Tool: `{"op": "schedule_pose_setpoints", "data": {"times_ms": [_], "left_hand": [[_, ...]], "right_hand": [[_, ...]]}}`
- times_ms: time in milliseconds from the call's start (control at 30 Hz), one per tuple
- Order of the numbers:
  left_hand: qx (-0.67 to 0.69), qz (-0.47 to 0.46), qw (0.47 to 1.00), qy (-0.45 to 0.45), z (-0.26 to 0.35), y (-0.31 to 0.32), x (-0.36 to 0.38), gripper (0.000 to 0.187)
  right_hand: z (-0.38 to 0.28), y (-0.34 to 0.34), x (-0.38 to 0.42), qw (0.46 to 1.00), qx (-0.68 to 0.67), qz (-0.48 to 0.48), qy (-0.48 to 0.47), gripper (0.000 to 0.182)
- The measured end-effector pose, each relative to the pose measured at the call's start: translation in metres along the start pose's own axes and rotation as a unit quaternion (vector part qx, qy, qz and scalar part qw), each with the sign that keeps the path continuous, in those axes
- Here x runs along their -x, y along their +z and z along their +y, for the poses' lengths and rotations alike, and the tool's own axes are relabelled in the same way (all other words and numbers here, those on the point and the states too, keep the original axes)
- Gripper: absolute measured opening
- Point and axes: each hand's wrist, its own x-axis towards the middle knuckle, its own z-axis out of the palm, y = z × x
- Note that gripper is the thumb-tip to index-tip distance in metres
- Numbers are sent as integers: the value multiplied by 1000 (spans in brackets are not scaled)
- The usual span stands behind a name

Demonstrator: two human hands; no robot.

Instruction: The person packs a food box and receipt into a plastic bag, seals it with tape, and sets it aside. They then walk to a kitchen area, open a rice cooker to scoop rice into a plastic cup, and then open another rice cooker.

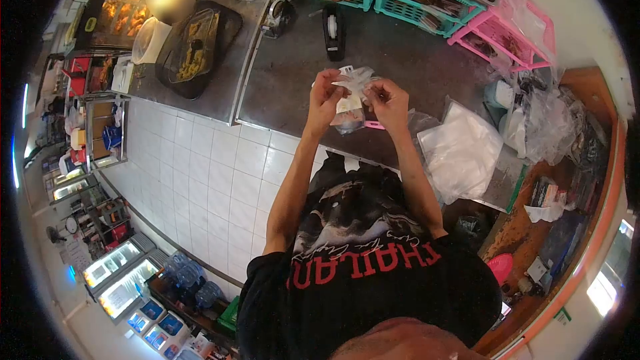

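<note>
Both hands are at the front edge of the dark metal table [413, 60], pinching the top of a small clear plastic bag [349, 119]. My left hand [325, 100] grips the bag's gathered top from the left, fingers closed. From the right, my right hand [389, 101] pinches the same crumpled top. Something pale and orange-brown shows inside the bag, too small to name. A pink item [375, 125] lies partly hidden beside the bag, under my right hand. Beyond the hands stands a black tape dispenser [333, 33].
Flat clear bags [460, 153] lie at the right. Green baskets [427, 3] and a pink basket [510, 40] line the back. Another dispenser [277, 19] stands back left. A black tray with food [193, 47] sits on the left table. White floor tiles [200, 180] show below.
</note>
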Motion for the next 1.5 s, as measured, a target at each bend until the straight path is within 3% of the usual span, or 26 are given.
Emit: {"op": "schedule_pose_setpoints", "data": {"times_ms": [267,367,467,567,667,700,900,967,1067,1167,1200,1300,1400,1500], "left_hand": [[58,1,998,-16,-12,10,5,32],[19,-1,999,-30,-16,10,7,31],[-47,-6,998,29,-24,10,9,32],[-23,85,995,36,-22,20,8,26],[-219,-64,973,32,-63,-7,7,15],[-255,-21,966,36,-66,-5,9,11],[-218,-12,971,98,-78,8,12,12],[-97,1,995,9,-114,6,13,15],[-8,15,998,-62,-105,15,17,21],[-32,16,996,-77,-91,17,19,25],[-52,13,996,-76,-89,15,18,27],[-102,8,992,79,-82,15,13,33],[-2,56,995,83,-69,19,13,45],[-161,124,975,91,-42,12,15,43]], "right_hand": [[-9,11,7,998,46,-31,-21,12],[-13,9,2,995,57,-38,75,19],[3,8,-3,996,49,-27,63,17],[4,9,-4,996,73,-16,44,13],[10,13,-8,997,70,-38,-3,12],[9,13,-8,998,60,-35,3,11],[1,18,-9,996,-14,-47,79,8],[8,23,-9,994,-42,-42,97,7],[7,22,-16,994,78,-53,59,8],[-15,15,-26,969,186,-100,-127,7],[-19,13,-27,968,187,-114,-123,8],[-22,7,-26,972,167,-131,-100,9],[-4,7,-17,987,109,-110,-48,8],[2,4,-11,995,52,-84,28,9]]}}
